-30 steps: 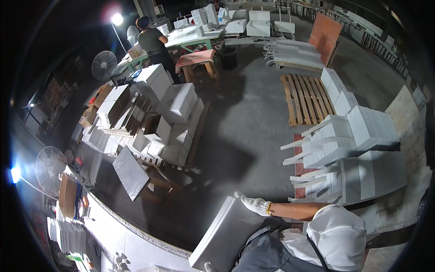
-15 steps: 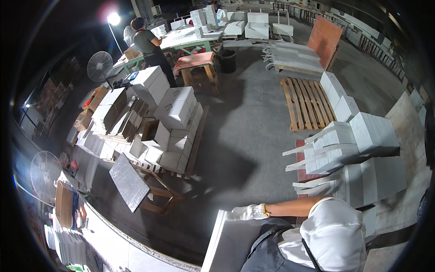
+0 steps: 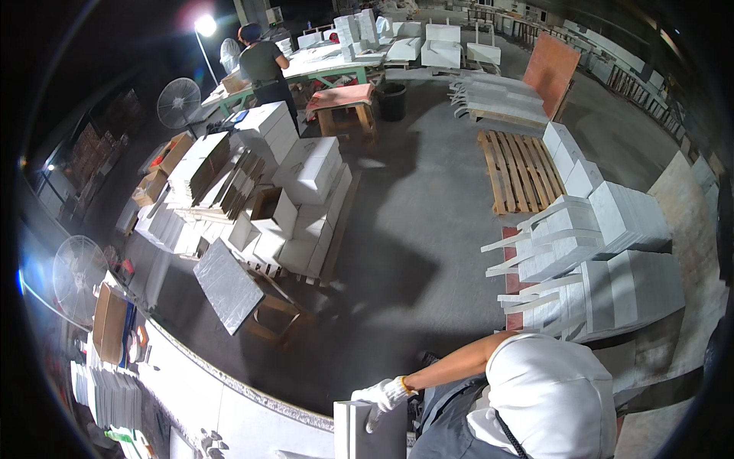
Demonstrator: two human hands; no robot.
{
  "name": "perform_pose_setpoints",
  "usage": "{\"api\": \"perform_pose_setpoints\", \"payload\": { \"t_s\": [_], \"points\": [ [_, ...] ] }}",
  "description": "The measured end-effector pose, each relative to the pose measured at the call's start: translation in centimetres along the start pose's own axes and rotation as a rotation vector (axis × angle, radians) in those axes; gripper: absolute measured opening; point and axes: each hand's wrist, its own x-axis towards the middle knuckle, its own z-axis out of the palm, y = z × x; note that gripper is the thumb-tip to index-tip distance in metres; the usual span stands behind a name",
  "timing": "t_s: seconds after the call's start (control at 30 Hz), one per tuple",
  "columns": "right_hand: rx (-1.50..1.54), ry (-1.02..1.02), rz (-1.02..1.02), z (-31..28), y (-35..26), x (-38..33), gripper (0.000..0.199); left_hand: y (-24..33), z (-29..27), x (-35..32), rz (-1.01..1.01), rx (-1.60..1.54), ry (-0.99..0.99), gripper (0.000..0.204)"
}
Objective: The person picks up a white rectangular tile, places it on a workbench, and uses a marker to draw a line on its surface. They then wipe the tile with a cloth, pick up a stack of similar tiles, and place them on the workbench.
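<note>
My right hand [image 3: 380, 398], in a white knit glove, reaches across from the right at the lower middle. Its fingers lie over the top end of a pair of white slabs [image 3: 368, 437], with the thumb down the broad face. The slabs stand on end, side by side, at the edge of a white-topped table [image 3: 229, 409]; their lower part runs out of the picture. My left hand does not show. A small pale shape at the bottom edge, left of the slabs, is too cut off to make out.
Left of the table edge are stacked thin slabs [image 3: 107, 398] and a brown box [image 3: 111, 325]. Beyond are a stand with a grey panel [image 3: 227, 285], piled white boxes [image 3: 310, 164], a wooden pallet [image 3: 520, 172] and slab stacks [image 3: 631, 294]. A co-worker [image 3: 262, 69] stands far left.
My right hand and the slabs have moved down and slightly left, to the table's edge. The slabs stand more upright, and my thumb now shows on their face. The view has shifted slightly.
</note>
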Motion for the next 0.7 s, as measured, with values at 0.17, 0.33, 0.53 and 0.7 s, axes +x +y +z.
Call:
{"api": "perform_pose_setpoints", "payload": {
  "t_s": [0.17,0.33,0.53,0.7],
  "points": [
    [-0.156,-0.032,-0.216,3.2,-2.2,6.7,0.082,-1.4,-3.9,-0.7,-0.012,-0.037,0.086,0.046],
    [-0.248,-0.069,-0.322,6.2,-3.2,14.3,0.075,-3.9,-8.5,-2.3,-0.04,-0.103,0.215,0.047],
    [-0.325,-0.3,-0.261,6.8,-3.7,18.1,0.045,-12.0,-14.3,-10.9,-0.16,-0.368,0.559,0.049],
    [-0.372,-0.226,-0.454,5.7,-1.6,15.3,0.041,-24.5,-14.1,-22.0,-0.25,-1.195,0.74,0.05]
  ]
}}
